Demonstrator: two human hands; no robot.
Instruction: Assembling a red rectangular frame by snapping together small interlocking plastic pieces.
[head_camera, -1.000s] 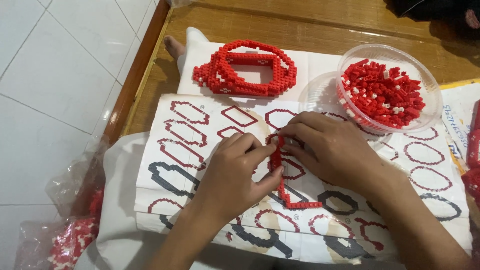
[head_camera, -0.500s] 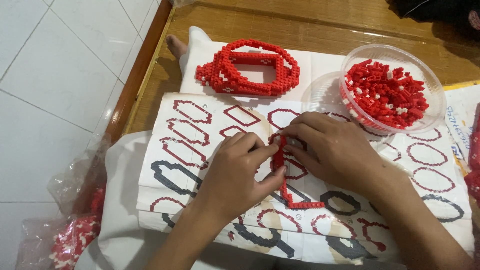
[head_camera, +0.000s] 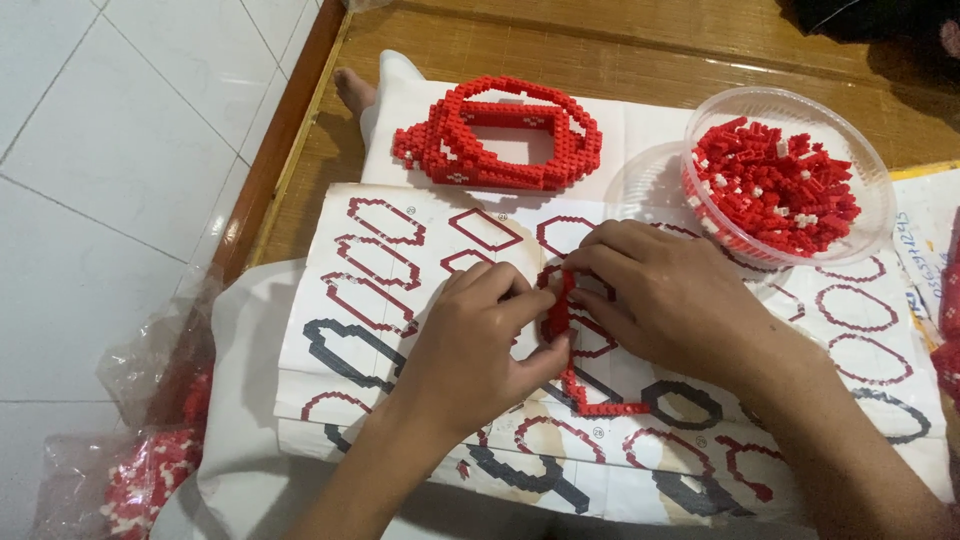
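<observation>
Head view, looking down on lap and floor mat

Left hand (head_camera: 470, 335) and right hand (head_camera: 670, 300) meeting over printed sheet (head_camera: 400, 300) with red and dark ring outlines. Between them, thin red brick strip (head_camera: 565, 345): upper part upright between the fingertips, lower part running down and bending right to lie flat on the sheet. Left fingers curled narrow, thumb and forefinger pinching strip near its top. Right fingers also curled narrow, tips pressed on top end of same strip, palm down; exact grip of right thumb hidden, cannot tell.

Above sheet, on white paper: finished red brick ring stack (head_camera: 500, 145), several layers, open in the middle, well apart from both hands. Upper right: clear round plastic tub (head_camera: 870, 170) holding loose red bricks (head_camera: 775, 190), a few white among them; tub near right hand, not touching. Lower left on white tile floor (head_camera: 100, 200): clear plastic bag (head_camera: 140, 460) with more red pieces. Bare foot (head_camera: 352, 88) at top edge of wooden mat (head_camera: 600, 50)
</observation>
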